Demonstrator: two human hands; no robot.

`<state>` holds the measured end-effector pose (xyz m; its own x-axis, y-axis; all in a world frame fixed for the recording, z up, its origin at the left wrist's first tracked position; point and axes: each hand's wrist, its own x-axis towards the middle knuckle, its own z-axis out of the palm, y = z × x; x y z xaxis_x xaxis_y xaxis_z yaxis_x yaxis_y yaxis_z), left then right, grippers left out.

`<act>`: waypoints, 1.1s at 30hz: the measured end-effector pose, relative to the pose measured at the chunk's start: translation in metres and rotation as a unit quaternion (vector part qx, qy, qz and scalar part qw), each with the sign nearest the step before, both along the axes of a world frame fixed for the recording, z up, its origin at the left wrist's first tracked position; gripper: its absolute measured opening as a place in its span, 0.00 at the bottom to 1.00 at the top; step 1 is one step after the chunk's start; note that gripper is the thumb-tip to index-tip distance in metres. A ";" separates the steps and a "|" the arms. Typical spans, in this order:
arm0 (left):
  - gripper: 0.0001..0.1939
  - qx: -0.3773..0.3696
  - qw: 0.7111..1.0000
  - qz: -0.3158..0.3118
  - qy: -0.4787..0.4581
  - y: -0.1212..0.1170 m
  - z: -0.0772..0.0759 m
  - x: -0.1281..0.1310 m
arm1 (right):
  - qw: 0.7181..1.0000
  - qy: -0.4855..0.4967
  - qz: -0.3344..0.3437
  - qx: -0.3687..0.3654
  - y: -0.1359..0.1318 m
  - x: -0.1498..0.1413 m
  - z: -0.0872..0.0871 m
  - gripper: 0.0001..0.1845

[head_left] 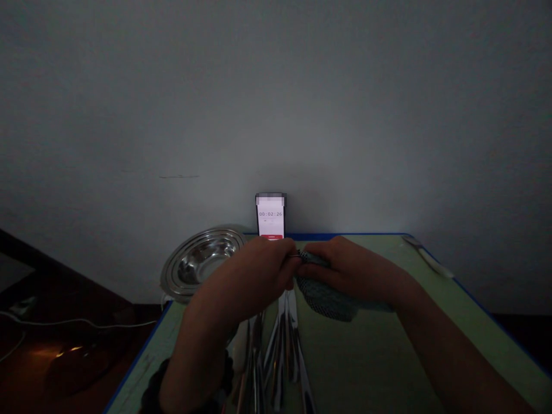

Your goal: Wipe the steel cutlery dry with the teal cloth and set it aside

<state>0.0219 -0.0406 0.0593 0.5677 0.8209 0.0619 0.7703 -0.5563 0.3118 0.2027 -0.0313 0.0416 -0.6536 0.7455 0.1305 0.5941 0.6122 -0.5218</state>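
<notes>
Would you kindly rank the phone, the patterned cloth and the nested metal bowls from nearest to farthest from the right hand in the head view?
1. Patterned cloth: held in the right hand.
2. Phone: upright, to that hand's left.
3. Nested metal bowls: farther left, past the phone.

One cloth (328,302), six or more utensils (292,310), one phone (271,223), seemingly several bowls (173,270).

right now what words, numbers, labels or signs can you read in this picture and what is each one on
"00:02:26" on the lit screen of the phone propped up at the back of the table.
Small grey marks under the number: too small to read.
Red button on the same screen: its white lettering is too blurred to read.
</notes>
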 end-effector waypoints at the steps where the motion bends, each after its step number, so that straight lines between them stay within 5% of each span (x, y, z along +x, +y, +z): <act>1: 0.13 -0.006 1.000 -0.011 -0.010 0.001 0.000 -0.002 | 1.000 -0.002 0.004 -0.001 0.000 0.000 0.000 0.15; 11: 0.13 -0.061 0.998 0.005 -0.003 0.008 0.002 -0.017 | 1.000 0.001 0.024 -0.003 0.009 0.000 -0.008 0.14; 22: 0.16 -0.094 0.994 0.029 -0.055 0.009 0.004 -0.049 | 0.995 -0.009 0.056 -0.084 0.008 0.025 0.007 0.17; 33: 0.18 -0.138 0.990 0.004 -0.037 0.011 0.000 -0.027 | 0.993 -0.013 0.091 -0.080 0.009 0.023 0.008 0.15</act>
<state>-0.0053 -0.0298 0.0593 0.5632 0.8168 -0.1247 0.7439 -0.4356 0.5068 0.2253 -0.0224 0.0499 -0.7807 0.6249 0.0012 0.4961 0.6210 -0.6068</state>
